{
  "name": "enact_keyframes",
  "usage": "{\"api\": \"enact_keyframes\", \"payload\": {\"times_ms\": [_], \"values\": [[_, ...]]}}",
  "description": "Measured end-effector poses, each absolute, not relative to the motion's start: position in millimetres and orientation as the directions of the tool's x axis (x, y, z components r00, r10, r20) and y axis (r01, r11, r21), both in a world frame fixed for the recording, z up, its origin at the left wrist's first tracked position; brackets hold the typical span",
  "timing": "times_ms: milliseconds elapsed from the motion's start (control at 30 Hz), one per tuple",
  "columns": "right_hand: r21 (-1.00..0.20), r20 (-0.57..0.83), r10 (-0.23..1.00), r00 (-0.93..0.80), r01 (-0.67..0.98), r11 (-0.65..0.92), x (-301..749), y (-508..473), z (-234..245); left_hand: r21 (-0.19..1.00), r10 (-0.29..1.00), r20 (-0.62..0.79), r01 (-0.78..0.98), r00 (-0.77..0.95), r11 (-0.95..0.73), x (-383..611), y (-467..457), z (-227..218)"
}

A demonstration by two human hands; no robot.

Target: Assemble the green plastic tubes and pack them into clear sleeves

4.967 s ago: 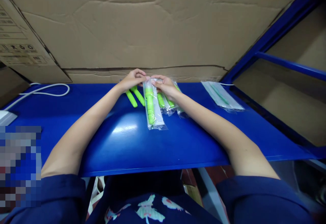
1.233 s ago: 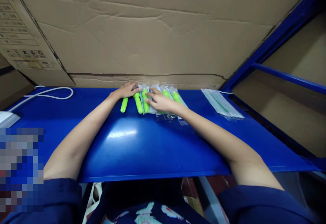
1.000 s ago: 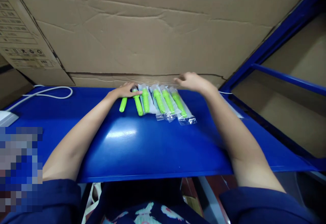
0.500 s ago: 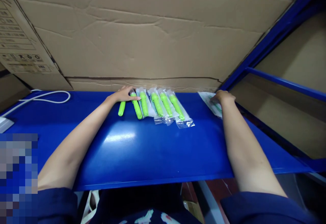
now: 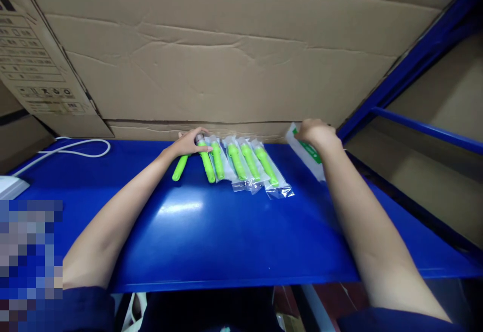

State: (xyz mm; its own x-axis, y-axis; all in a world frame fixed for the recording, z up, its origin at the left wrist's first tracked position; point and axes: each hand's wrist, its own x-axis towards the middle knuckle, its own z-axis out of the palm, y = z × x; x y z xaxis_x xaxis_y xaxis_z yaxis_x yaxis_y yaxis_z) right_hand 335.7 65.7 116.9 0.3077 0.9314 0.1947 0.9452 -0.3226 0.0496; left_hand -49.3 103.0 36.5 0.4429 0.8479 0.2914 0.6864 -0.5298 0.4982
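My left hand is at the back of the blue table, its thumb and fingers closed around the clear top of an unbagged bright green stick. Another green stick lies tilted just left of it, its upper end hidden under that hand. To the right, several similar green sticks in clear plastic bags lie side by side. On the right, my right hand pinches a flat plastic bag with green print by its upper part. The bag hangs slanted, its lower end near the tabletop; my fingertips are partly hidden.
The blue tabletop ends at a raised front edge. A tall cardboard sheet stands along the back. A blue metal frame rises at the right. A white cable loops at the back left, above a white object.
My right hand has lifted the printed bag and moved it slightly left, showing more green print. The leftmost green stick is more tilted. My left hand stays at the unbagged stick.
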Motion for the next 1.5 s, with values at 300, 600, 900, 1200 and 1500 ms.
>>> {"api": "enact_keyframes", "payload": {"times_ms": [300,600,900,1200,1500], "values": [[-0.36,0.068,0.944,-0.322,0.875,0.324,228,21,105,0.766,0.851,0.403,0.385,0.336,-0.515,-50,116,34],[-0.263,-0.083,0.892,-0.445,0.873,0.411,250,39,86,0.858,0.913,0.321,0.331,0.253,-0.393,-55,110,43],[-0.276,0.13,0.866,-0.482,0.822,0.499,214,12,95,0.869,0.907,0.391,0.262,0.159,-0.421,-31,101,54],[-0.294,0.178,0.915,-0.362,0.868,0.4,205,3,100,0.871,0.898,0.398,0.231,0.188,-0.434,11,79,52],[-0.694,-0.084,0.807,-0.585,0.616,0.374,228,30,94,0.892,0.92,0.339,0.245,0.194,-0.381,25,75,43]]}}
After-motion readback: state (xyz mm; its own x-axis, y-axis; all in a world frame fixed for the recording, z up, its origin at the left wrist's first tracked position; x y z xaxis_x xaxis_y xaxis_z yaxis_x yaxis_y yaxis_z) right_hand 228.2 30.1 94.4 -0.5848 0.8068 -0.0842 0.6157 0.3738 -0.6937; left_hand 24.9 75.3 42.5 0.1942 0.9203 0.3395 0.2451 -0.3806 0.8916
